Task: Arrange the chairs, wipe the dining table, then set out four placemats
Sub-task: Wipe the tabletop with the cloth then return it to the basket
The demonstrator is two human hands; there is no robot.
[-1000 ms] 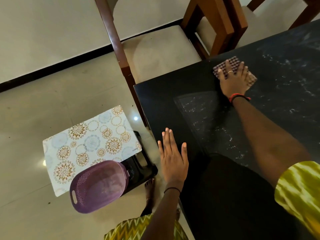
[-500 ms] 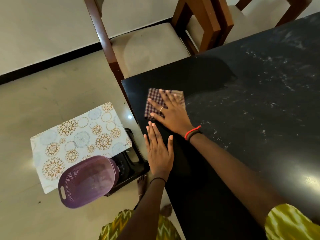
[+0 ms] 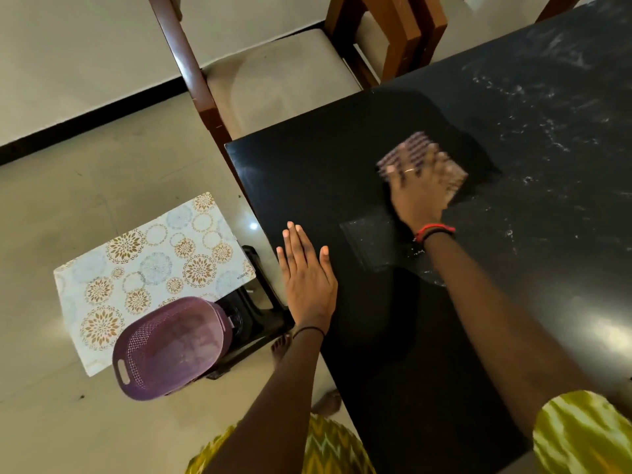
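Wiping step: our right hand (image 3: pixel 419 189) lies flat on the checked cloth (image 3: pixel 408 148) near the table (image 3: pixel 307 172) corner, left hand (image 3: pixel 307 273) flat, empty, bracing; we should overlap strokes toward the streaked side.

Outfit (image 3: pixel 328 449) is a yellow-green fabric with a zigzag, kinda tie-dye print, and there's a short sleeve (image 3: pixel 581 436) on the right arm. Thin black band (image 3: pixel 307 331) on the left wrist, red and black bands (image 3: pixel 434 230) on the right, plus a ring (image 3: pixel 409 170) on the right hand (image 3: pixel 417 193). Barefoot too.
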